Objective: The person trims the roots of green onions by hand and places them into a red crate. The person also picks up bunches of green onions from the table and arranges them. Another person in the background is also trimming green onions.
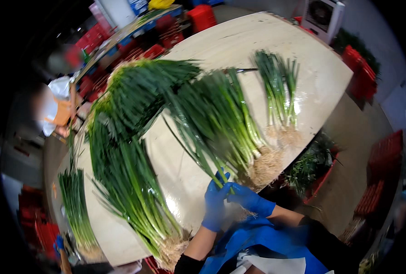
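Note:
Both of my hands wear blue gloves and meet at the table's near edge. My left hand (216,205) is closed around a few green onion stalks (204,165), whose long leaves slant away to the upper left. Against the base of those stalks, my right hand (252,199) is closed too, its fingertips partly hidden. Just beyond it lies a wide bunch of green onions (226,114) with pale, hairy roots toward me. A smaller bunch (279,91) rests to its right. On my left, a large heap of green onions (134,182) spreads over the table.
The pale table (303,55) has a dark-handled knife (246,70) near the middle bunch. Below its right edge stands a red crate (321,180) with leafy greens. Another person (52,109) is at the far left; a co-worker's blue-gloved hand (59,243) shows at lower left.

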`<action>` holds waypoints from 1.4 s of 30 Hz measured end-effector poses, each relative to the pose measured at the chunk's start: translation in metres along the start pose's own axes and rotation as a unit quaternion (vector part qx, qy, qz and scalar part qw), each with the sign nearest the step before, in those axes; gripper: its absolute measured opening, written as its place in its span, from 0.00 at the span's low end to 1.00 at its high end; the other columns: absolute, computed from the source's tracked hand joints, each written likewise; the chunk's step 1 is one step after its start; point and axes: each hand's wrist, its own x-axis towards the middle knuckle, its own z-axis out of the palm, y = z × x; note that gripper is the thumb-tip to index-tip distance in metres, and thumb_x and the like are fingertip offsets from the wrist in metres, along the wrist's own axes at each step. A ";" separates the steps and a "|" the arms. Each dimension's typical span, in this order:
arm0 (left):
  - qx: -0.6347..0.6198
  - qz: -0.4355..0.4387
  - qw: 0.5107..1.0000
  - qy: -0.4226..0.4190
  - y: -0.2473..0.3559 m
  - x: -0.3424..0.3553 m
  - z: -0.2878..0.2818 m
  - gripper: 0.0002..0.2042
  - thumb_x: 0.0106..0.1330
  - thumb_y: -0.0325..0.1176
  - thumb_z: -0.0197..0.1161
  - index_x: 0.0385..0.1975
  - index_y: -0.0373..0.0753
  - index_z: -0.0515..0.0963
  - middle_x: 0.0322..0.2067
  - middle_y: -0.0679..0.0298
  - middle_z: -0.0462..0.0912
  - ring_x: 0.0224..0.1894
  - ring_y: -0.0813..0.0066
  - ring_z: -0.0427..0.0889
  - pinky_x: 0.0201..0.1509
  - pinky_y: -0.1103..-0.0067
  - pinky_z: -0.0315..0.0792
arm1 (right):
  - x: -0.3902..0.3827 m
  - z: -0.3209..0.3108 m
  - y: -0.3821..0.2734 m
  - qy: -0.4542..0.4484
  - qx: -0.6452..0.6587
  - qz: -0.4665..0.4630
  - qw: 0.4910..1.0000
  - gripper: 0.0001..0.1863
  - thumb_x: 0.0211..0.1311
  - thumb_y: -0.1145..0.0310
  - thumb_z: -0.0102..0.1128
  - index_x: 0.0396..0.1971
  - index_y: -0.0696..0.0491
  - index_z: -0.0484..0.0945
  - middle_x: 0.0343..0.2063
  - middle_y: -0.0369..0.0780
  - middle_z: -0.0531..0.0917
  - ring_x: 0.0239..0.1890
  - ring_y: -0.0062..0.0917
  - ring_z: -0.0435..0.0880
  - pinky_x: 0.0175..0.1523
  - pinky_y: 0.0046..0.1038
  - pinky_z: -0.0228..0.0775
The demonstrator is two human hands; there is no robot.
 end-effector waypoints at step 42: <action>0.182 -0.020 0.965 0.188 -0.092 0.085 -0.009 0.18 0.63 0.27 0.54 0.53 0.32 0.70 0.34 0.64 0.79 0.37 0.72 0.79 0.39 0.82 0.73 | 0.047 -0.079 -0.014 0.091 -0.365 -0.031 0.926 0.27 0.62 0.67 0.52 0.59 0.62 0.62 0.54 0.58 0.70 0.57 0.50 0.69 0.61 0.38 0.62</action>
